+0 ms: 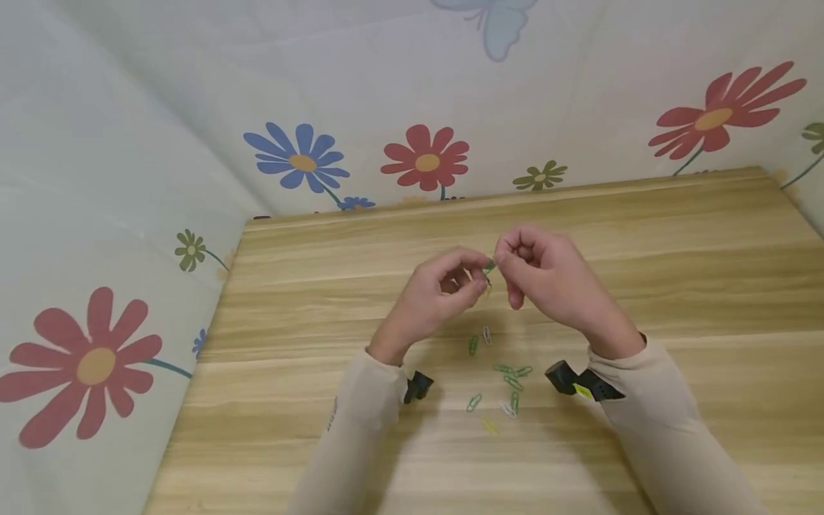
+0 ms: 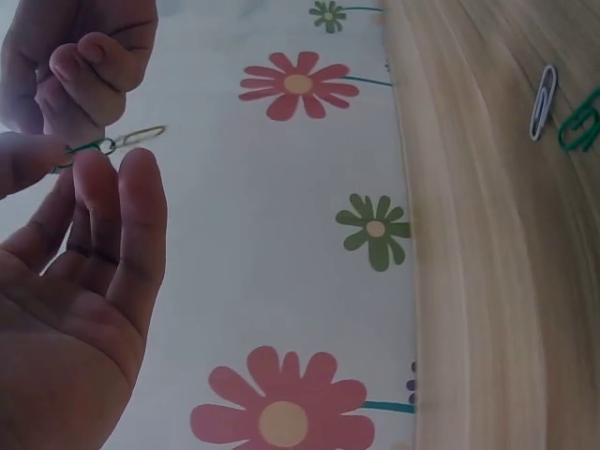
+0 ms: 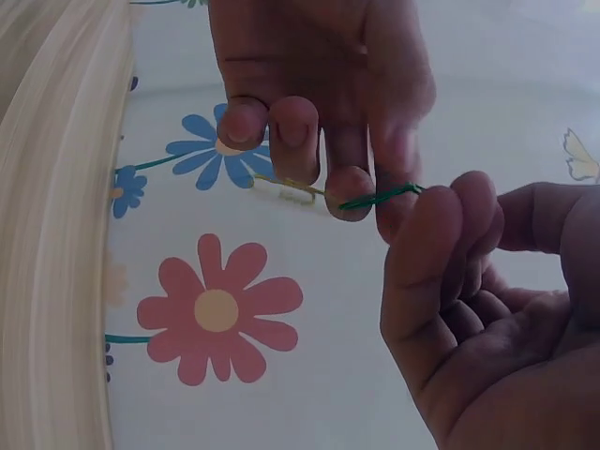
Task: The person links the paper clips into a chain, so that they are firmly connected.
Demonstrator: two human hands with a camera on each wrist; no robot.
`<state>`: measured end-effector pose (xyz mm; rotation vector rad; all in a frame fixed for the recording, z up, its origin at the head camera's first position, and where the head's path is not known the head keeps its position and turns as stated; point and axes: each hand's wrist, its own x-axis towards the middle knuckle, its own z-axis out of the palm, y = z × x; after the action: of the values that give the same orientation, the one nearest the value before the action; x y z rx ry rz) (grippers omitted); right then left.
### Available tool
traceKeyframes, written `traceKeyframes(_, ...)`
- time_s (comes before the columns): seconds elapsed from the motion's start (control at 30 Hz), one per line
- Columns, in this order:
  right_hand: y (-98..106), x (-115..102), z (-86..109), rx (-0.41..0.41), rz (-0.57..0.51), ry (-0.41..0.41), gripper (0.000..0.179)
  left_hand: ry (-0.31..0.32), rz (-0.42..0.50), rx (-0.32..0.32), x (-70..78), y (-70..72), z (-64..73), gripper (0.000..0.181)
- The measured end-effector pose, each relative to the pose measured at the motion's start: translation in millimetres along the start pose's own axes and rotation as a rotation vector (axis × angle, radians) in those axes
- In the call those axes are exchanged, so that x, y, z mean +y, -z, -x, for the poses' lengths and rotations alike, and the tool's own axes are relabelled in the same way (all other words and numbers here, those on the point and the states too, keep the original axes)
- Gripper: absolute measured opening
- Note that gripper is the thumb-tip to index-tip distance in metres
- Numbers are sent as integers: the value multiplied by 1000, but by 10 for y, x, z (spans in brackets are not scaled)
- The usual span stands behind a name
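Note:
My left hand [image 1: 440,290] pinches a green paper clip [image 3: 380,197] between thumb and fingertips above the table. A yellow paper clip [image 2: 141,136] is joined to one end of the green one and sticks out past the left fingertips. At the other end of the green clip, my right hand [image 1: 553,282] pinches with thumb and index finger, its other fingers curled in. Both hands face each other, fingertips close together. Whether a further clip sits inside the right pinch I cannot tell.
Several loose green paper clips [image 1: 513,383] lie on the wooden table [image 1: 290,357] below the hands. Among them are a white clip [image 1: 486,335], another white clip [image 1: 508,410] and a yellow clip [image 1: 490,425]. A flower-printed cloth [image 1: 360,86] hangs behind the table and to its left.

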<state>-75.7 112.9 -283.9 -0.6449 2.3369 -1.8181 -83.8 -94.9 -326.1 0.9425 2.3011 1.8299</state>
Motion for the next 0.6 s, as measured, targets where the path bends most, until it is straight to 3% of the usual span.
traceKeyframes(0.23,13,79,36,-92,9,3,10,0,138,-74,-157,-41,28,24)
traceKeyframes(0.47,41,187,-6,-141,-67,33,8,40,251,-94,-270,-14,41,19)
traceKeyframes(0.6,54,198,-73,-150,-69,31,8,52,314,-116,-317,27,-12,27)
